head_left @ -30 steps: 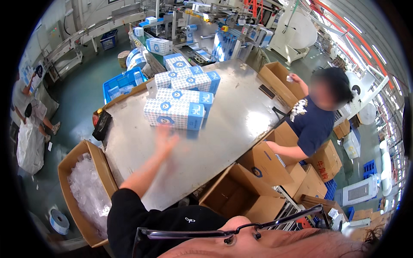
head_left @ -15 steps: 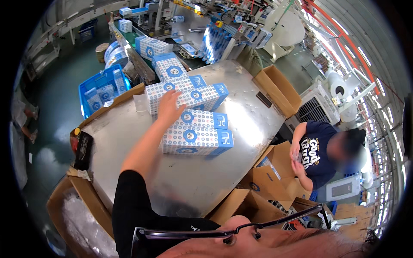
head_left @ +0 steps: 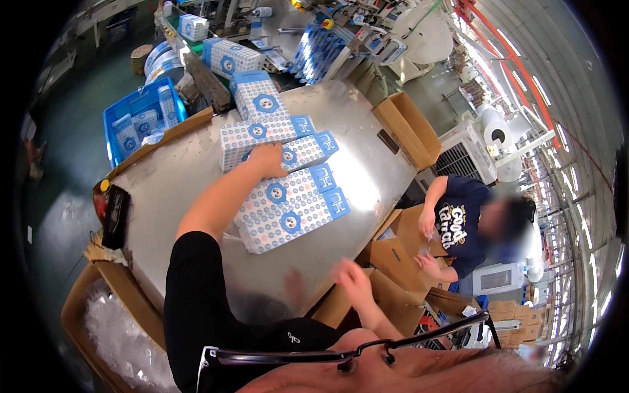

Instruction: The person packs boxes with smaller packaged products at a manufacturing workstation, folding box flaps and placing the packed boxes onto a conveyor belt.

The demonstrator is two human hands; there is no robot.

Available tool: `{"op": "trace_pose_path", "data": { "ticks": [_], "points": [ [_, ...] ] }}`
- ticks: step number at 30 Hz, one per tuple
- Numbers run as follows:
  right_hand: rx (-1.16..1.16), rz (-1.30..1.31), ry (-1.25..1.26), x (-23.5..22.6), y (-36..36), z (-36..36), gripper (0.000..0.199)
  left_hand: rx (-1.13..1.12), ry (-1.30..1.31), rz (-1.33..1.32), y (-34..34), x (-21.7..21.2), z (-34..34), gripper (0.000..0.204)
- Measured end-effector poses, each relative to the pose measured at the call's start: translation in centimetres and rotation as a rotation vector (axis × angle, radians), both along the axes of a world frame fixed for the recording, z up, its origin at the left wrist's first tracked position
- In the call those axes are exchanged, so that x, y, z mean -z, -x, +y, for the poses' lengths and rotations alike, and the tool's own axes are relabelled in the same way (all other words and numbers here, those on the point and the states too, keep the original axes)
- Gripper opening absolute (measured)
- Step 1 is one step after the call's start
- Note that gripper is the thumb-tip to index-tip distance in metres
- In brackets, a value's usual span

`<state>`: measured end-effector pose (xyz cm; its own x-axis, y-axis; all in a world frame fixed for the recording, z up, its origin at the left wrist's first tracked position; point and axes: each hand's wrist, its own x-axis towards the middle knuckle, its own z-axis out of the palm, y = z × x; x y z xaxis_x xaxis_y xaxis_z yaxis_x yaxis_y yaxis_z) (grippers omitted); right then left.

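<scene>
Several blue-and-white patterned packs lie side by side on a metal table. My left hand (head_left: pixel 267 161) is curled around the left end of a middle pack (head_left: pixel 306 152); some fingers are hidden against it. Just nearer, two packs lie touching: one pack (head_left: pixel 298 186) and a front pack (head_left: pixel 295 221), both angled. Behind my left hand is another pack (head_left: pixel 262 131), with a further pack (head_left: pixel 259 98) beyond it. My right hand (head_left: pixel 354 281) is raised over the table's near right edge, apart from the packs; motion blurs its fingers.
The metal table (head_left: pixel 177 196) has a blue crate (head_left: pixel 111 124) with packs at its left. Open cardboard boxes (head_left: pixel 409 134) stand at the right side, and a carton (head_left: pixel 141 295) with clear plastic sits near left. A co-worker (head_left: pixel 468 216) handles something at right.
My left hand has come down from the packs' tops to a middle pack's end. My right hand has come into view. The nearest packs have turned and shifted slightly nearer.
</scene>
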<state>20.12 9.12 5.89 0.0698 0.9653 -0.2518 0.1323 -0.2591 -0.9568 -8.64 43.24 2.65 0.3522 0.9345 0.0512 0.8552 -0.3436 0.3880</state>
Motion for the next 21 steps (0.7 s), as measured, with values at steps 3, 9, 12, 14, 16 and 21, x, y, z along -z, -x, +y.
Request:
{"op": "trace_pose_path", "data": {
  "ticks": [3, 9, 12, 14, 16, 21],
  "points": [
    [0.264, 0.211, 0.297, 2.4, 3.9, 4.4, 0.049, -0.066, 0.173, -0.046, 0.7, -1.4, -6.8, 0.085],
    [-0.195, -0.181, 0.541, 4.4, 3.7, -2.1, 0.069, 0.036, 0.415, -0.417, 11.3, 0.8, -28.8, 0.102],
    [-0.532, 0.252, 0.556, 4.8, 3.9, -2.7, 0.078, -0.242, 0.857, -0.693, 13.8, 0.9, -34.4, 0.092],
    [-0.496, 0.309, 0.938, 6.4, 5.0, -1.6, 0.089, -0.350, 1.060, -0.842, 13.9, 1.6, -36.1, 0.082],
    [-0.500, 0.341, 0.962, 7.1, 5.4, -2.0, 0.097, -0.419, 1.150, -0.967, 14.3, 2.1, -37.9, 0.073],
    [-0.529, 0.409, 0.729, 5.0, 4.8, -4.1, 0.090, -0.317, 0.967, -1.106, 13.8, 2.4, -39.8, 0.077]
  ]
}}
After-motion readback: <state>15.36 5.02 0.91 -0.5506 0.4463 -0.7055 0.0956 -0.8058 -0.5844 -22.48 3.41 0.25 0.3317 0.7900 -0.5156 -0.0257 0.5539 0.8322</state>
